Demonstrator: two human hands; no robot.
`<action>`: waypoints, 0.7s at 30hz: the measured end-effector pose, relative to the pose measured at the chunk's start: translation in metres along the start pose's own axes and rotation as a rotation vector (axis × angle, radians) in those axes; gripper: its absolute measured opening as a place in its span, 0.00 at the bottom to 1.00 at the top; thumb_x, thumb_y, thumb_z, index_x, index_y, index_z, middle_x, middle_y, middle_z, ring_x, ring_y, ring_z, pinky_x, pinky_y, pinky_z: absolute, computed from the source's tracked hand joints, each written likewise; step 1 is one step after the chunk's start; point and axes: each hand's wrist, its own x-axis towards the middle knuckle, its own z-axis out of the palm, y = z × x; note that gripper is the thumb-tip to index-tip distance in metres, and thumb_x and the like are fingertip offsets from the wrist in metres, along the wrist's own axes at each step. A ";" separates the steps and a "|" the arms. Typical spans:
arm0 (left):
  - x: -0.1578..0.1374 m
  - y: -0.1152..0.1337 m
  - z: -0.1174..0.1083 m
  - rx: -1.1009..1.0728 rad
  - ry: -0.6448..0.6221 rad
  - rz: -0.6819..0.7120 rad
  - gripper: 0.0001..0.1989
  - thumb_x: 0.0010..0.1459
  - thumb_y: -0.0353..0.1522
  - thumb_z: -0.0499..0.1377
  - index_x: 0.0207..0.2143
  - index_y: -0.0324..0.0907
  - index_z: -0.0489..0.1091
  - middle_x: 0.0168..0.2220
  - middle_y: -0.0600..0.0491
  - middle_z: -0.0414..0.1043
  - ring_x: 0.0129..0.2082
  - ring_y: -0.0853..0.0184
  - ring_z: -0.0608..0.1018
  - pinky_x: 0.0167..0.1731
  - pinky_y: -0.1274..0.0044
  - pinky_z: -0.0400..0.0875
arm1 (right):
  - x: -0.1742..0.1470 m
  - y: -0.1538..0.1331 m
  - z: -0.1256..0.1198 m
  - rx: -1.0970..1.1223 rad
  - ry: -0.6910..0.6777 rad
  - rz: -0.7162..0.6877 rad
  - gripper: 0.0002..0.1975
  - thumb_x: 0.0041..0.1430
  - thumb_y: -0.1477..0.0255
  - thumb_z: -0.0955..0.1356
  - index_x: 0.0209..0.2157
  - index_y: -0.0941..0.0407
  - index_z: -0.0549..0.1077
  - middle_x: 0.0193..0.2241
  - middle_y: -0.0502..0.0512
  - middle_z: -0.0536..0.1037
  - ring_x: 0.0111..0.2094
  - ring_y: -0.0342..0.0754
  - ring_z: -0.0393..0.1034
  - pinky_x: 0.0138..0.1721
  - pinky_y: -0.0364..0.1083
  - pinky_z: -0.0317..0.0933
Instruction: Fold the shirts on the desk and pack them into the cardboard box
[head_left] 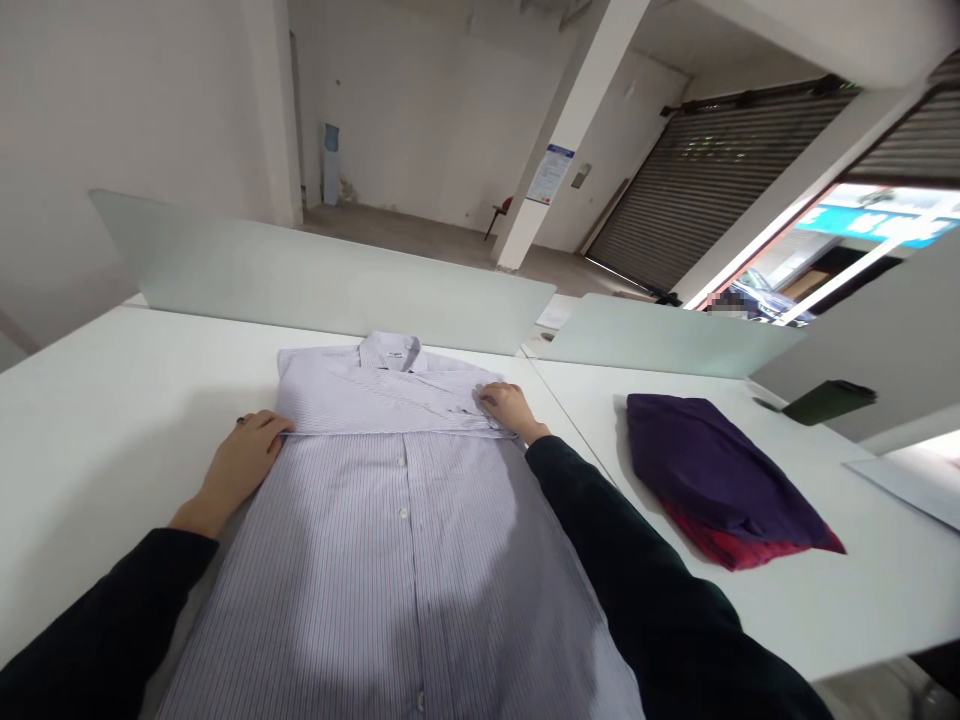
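A striped button-up shirt [352, 540] lies front up, its collar at the far end and its hem running out of view towards me. Its sleeves are folded flat across the chest, one over the other. At the left side, my left hand [251, 450] has its fingers closed on the shirt's edge, by the fold of the sleeve; a ring shows on one finger. My right hand [511, 405] pinches the sleeve cloth near the cuff at the right side. The fingertips of both hands are partly hidden.
The shirt rests on a white table [82, 420]. To the right lies a folded purple garment [705, 465] on a red one [731, 548]. A frosted divider [337, 290] runs along the far edge. Something dark green [829, 400] sits at the far right.
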 end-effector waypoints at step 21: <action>0.001 0.010 -0.009 -0.101 -0.019 -0.076 0.17 0.57 0.29 0.46 0.41 0.41 0.73 0.47 0.46 0.72 0.48 0.57 0.73 0.50 0.67 0.67 | -0.156 0.002 -0.023 0.191 0.021 -0.232 0.16 0.57 0.74 0.65 0.47 0.57 0.76 0.53 0.65 0.72 0.53 0.58 0.69 0.55 0.58 0.65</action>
